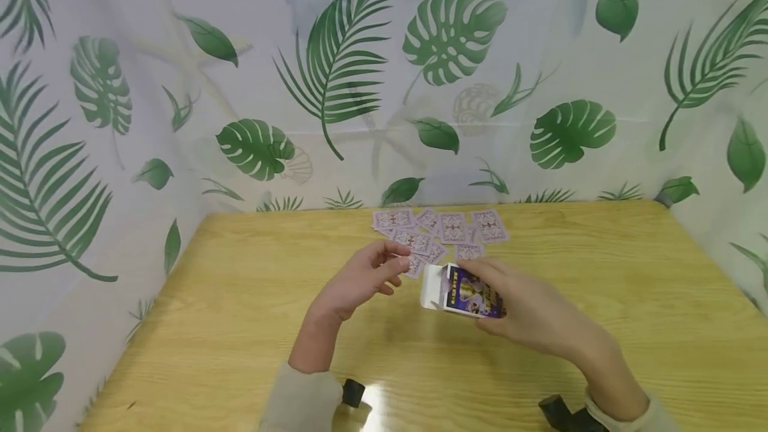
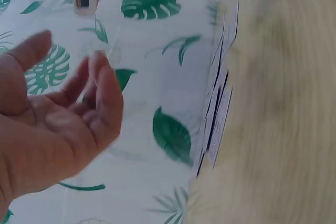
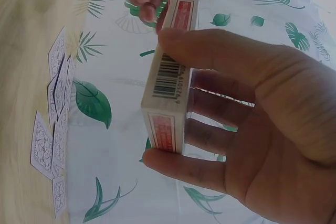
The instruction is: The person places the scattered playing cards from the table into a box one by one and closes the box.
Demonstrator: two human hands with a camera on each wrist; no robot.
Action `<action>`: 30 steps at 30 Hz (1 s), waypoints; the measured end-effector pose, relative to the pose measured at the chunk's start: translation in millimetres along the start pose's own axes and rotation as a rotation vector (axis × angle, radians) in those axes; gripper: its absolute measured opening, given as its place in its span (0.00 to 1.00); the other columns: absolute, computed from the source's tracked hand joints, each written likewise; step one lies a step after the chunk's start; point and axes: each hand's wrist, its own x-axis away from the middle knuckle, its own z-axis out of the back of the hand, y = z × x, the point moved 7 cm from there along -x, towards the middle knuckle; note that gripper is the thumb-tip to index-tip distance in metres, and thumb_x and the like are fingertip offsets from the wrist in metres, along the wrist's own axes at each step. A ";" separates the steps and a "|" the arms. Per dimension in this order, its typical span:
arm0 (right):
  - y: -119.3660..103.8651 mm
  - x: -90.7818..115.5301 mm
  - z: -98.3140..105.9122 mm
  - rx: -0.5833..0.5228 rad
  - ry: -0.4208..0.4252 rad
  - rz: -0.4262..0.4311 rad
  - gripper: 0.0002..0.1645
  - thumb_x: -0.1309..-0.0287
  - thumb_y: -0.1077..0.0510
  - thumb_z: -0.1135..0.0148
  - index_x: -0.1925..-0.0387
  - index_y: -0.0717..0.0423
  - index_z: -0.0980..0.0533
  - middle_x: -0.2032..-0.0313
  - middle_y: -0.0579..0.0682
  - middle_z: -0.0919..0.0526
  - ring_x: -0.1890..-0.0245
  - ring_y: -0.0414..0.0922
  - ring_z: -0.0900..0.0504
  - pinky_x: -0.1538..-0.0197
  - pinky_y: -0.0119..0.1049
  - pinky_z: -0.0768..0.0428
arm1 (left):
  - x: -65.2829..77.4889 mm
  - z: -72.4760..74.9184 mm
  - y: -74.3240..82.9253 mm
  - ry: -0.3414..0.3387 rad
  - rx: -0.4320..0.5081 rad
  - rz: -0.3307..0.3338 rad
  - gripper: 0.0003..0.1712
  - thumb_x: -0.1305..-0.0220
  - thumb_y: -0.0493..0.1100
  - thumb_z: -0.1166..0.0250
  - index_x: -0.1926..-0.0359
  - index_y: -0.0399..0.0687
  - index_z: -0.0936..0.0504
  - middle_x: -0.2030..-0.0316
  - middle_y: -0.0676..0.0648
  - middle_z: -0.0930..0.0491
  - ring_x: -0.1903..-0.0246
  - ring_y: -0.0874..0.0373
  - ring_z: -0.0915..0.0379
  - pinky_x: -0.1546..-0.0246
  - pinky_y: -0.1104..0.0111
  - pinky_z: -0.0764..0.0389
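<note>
My right hand (image 1: 531, 305) grips a playing card box (image 1: 477, 292) by its sides, above the table. The box has a purple printed face, and its white flap (image 1: 431, 287) hangs out at the left end. In the right wrist view the box (image 3: 167, 85) shows a barcode along its narrow side, with the thumb across it. My left hand (image 1: 363, 279) is just left of the flap, fingers loosely bent and holding nothing; the left wrist view shows the same hand (image 2: 63, 119) with its palm bare. Beyond both hands, several playing cards (image 1: 453, 227) lie face down, some overlapping.
The wooden table (image 1: 240, 325) ends at a white cloth backdrop (image 1: 372, 85) printed with green leaves, close behind the cards. Black wrist mounts (image 1: 353, 393) sit by both sleeves.
</note>
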 end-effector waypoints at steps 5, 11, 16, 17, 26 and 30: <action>8.6 -0.7 -3.6 0.009 -0.012 -0.005 0.44 0.55 0.58 0.21 0.35 0.61 0.29 0.42 0.59 0.22 0.46 0.53 0.21 0.46 0.51 0.21 | -23.3 9.2 -13.3 0.090 -0.357 0.011 0.18 0.29 0.40 0.42 0.42 0.38 0.24 0.51 0.38 0.22 0.54 0.46 0.25 0.57 0.59 0.22; 15.4 -0.2 -9.9 -0.005 -0.038 -0.027 0.44 0.54 0.58 0.21 0.35 0.62 0.29 0.41 0.60 0.23 0.43 0.56 0.22 0.43 0.53 0.23 | -58.5 12.1 -37.9 0.105 -0.729 0.131 0.24 0.31 0.35 0.46 0.35 0.44 0.27 0.41 0.29 0.30 0.43 0.34 0.34 0.48 0.46 0.26; 16.8 -0.3 -9.0 -0.013 -0.057 -0.046 0.44 0.53 0.58 0.22 0.34 0.61 0.30 0.39 0.61 0.24 0.41 0.57 0.23 0.42 0.54 0.23 | -77.8 17.5 -50.4 0.150 -0.870 0.222 0.24 0.27 0.39 0.49 0.33 0.52 0.27 0.40 0.31 0.32 0.43 0.36 0.36 0.48 0.46 0.25; 16.7 -0.8 -8.6 -0.015 -0.058 -0.047 0.44 0.53 0.58 0.22 0.34 0.61 0.30 0.39 0.61 0.25 0.41 0.57 0.24 0.42 0.54 0.24 | -80.6 17.7 -51.8 0.154 -0.905 0.232 0.22 0.27 0.40 0.49 0.35 0.51 0.24 0.42 0.32 0.30 0.44 0.37 0.35 0.49 0.47 0.25; 17.4 -5.0 -7.4 -0.031 -0.056 -0.060 0.45 0.52 0.58 0.22 0.33 0.61 0.31 0.38 0.61 0.26 0.40 0.58 0.24 0.42 0.54 0.24 | -86.7 21.9 -50.5 0.272 -1.082 0.387 0.23 0.28 0.55 0.43 0.54 0.38 0.18 0.53 0.35 0.26 0.51 0.42 0.28 0.54 0.53 0.21; 21.9 -3.1 -5.2 -0.034 -0.060 -0.079 0.45 0.52 0.58 0.22 0.33 0.61 0.32 0.38 0.62 0.25 0.43 0.56 0.22 0.44 0.52 0.22 | -88.9 28.7 -51.1 0.338 -1.060 0.449 0.27 0.32 0.55 0.38 0.49 0.33 0.22 0.52 0.34 0.27 0.52 0.41 0.28 0.54 0.55 0.20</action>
